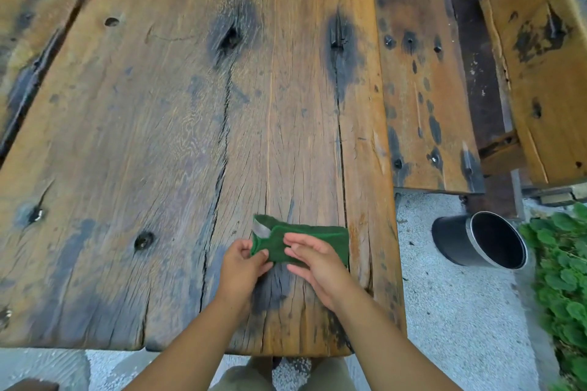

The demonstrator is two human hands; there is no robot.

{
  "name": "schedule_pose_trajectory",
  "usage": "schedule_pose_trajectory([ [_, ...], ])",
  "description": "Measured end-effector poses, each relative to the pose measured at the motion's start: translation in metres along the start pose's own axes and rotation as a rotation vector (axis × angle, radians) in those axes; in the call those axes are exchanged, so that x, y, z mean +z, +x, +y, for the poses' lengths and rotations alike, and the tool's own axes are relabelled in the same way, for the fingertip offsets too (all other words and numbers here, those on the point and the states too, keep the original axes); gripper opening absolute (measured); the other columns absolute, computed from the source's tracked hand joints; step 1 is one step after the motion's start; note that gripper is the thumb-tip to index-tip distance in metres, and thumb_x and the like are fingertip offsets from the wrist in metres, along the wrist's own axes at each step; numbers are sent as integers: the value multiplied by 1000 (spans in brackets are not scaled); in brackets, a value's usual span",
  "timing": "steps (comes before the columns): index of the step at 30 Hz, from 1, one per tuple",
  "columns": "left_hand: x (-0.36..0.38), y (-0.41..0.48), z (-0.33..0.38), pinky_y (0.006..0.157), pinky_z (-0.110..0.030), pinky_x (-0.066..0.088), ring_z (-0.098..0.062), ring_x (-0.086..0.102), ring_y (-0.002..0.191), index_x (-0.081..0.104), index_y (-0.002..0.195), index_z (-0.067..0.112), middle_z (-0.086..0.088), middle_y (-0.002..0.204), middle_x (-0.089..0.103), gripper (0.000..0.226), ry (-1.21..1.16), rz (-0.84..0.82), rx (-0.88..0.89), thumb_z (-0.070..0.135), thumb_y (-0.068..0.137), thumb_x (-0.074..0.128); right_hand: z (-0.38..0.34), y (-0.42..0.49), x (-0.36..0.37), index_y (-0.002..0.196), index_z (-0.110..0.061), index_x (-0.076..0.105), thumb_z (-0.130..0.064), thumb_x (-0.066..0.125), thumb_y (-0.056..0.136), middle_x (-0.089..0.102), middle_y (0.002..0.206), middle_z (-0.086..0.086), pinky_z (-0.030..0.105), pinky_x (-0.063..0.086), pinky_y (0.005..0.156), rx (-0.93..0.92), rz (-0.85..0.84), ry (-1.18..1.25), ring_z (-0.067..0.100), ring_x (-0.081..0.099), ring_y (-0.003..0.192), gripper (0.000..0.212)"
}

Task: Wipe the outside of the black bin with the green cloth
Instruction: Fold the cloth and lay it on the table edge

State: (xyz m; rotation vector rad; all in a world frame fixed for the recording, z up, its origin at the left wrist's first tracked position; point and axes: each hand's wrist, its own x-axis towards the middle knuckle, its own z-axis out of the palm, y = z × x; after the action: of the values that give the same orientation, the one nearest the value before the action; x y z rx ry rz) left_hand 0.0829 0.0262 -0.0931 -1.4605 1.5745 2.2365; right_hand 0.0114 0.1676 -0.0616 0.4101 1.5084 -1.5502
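Note:
The green cloth lies folded on the wooden table near its front right corner, a grey tag showing at its left end. My left hand pinches the cloth's left edge. My right hand rests on top of the cloth with fingers extended, pressing it flat. The black bin stands on the gravel ground to the right of the table, tilted in this view, its silver-rimmed opening facing up and right. Neither hand touches the bin.
A wooden bench runs along the table's right side, with a second plank beyond it. Green leafy plants grow right of the bin. Pale gravel ground lies between table and plants.

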Motion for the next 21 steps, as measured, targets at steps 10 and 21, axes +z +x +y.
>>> schedule_pose_trajectory([
  [10, -29, 21, -7, 50, -29, 48, -23, 61, 55, 47, 84, 13, -8, 72, 63, 20, 600, 186, -9, 3, 91, 64, 2, 15, -5, 115, -22, 66, -13, 57, 100, 69, 118, -1, 34, 60, 90, -30, 66, -320, 10, 69, 103, 20],
  [21, 23, 30, 29, 100, -36, 41, -20, 47, 117, 52, 134, 19, 1, 127, 53, 45, 1499, -256, 744, 25, 91, 64, -12, 28, -61, 130, -20, 57, -16, 57, 92, 52, 125, 0, 38, 44, 97, -478, 269, -1546, 22, 45, 115, 39],
])
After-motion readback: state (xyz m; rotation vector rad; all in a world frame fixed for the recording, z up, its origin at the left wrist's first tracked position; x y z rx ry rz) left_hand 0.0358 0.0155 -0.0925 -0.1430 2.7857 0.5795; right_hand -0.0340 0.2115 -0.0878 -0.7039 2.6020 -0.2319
